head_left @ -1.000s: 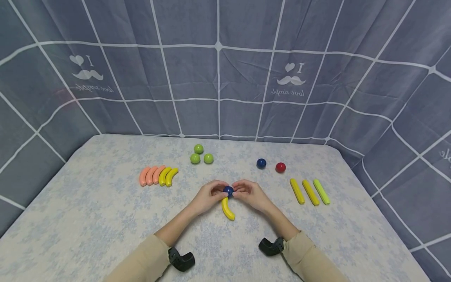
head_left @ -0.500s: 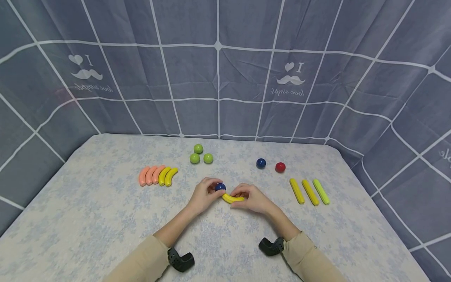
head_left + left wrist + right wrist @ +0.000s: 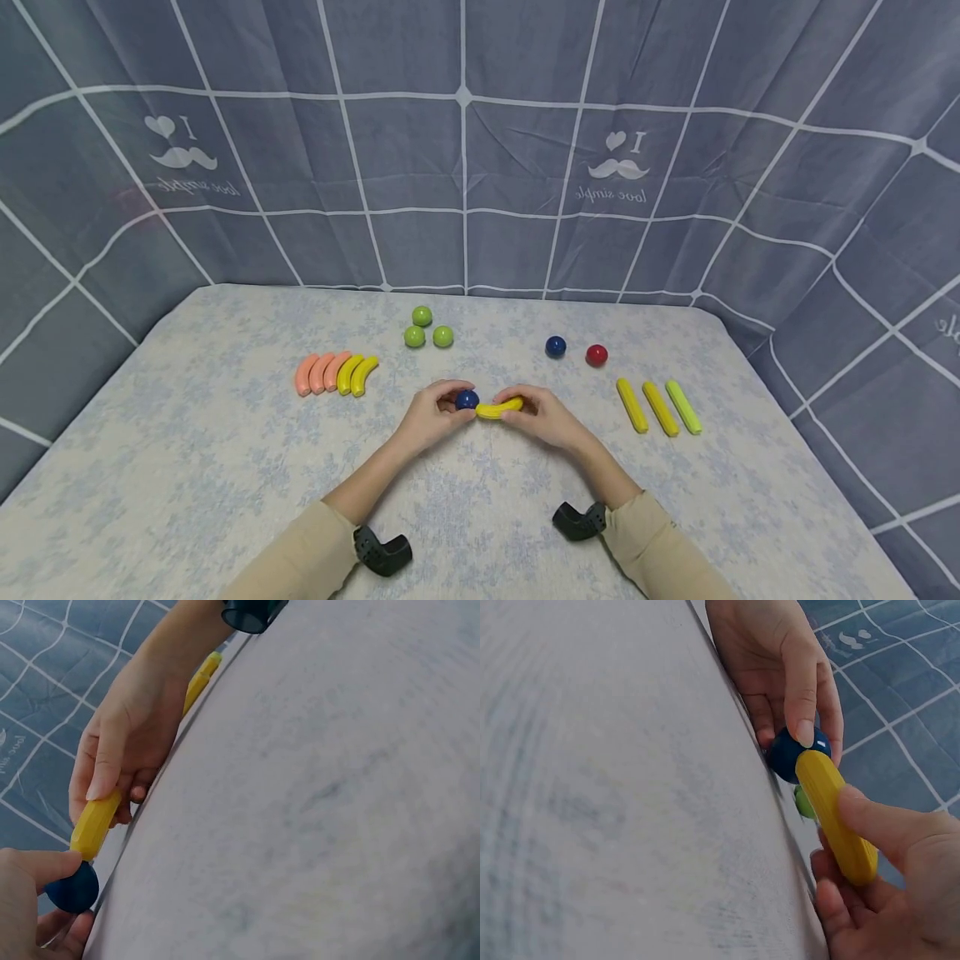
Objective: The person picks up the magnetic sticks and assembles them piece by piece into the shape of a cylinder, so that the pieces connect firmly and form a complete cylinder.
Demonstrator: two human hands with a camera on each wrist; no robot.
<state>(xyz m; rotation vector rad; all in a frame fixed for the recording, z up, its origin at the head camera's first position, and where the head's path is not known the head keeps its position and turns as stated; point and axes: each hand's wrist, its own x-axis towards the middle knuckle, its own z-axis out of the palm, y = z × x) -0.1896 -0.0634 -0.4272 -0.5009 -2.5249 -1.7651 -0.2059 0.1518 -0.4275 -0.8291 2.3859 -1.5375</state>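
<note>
A dark blue ball [image 3: 467,400] is pinched between the thumb and fingers of my left hand [image 3: 430,418] near the middle of the table. To its right my right hand [image 3: 551,419] grips a small yellow toy banana [image 3: 495,411], thumb on the near side. The banana's left end meets the ball, and it points to the right. In the right wrist view the left thumb presses on the ball [image 3: 785,759] right where the banana [image 3: 836,817] joins it. The left wrist view also has the banana [image 3: 95,827] end to end with the ball [image 3: 73,890].
Orange curved pieces [image 3: 317,373] and two toy bananas [image 3: 357,375] lie in a row at left. Three green balls [image 3: 422,327] sit at the back. Another blue ball [image 3: 556,347] and a red ball [image 3: 597,356] are back right, near yellow and green sticks [image 3: 660,408].
The right hand has left the ball and taken hold of the banana. The banana has swung from pointing toward me to pointing right. The ball has shifted slightly left with the left hand.
</note>
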